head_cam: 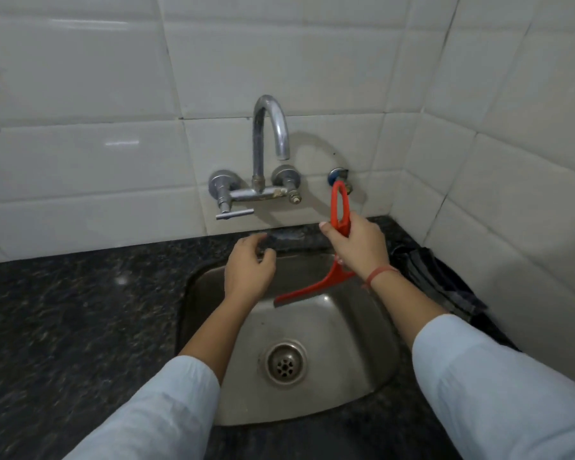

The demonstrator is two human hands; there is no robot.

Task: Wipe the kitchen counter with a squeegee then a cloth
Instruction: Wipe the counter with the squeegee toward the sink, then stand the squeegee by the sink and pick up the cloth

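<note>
Grips the squeegee in the right hand, fingers and thumb wrapped round the middle of its red handle. Holds it nearly upright over the back right corner of the sink, loop end up and close to the valve on the wall, blade end down and slanting left above the basin. Cannot tell whether the blade touches the steel.

Holds the left hand over the sink's back rim, just left of the squeegee and apart from it, fingers loosely curled, pinching nothing.

Shows a red band on the right wrist and pale sleeves on both forearms.

Looks down on a dark speckled counter around the sink, with a round drain in the basin floor. Shows a dark cloth lying crumpled on the counter to the right of the sink, against the tiled side wall, well apart from both hands. Has a curved steel tap mounted on the wall behind, its spout over the back edge of the counter.
</note>
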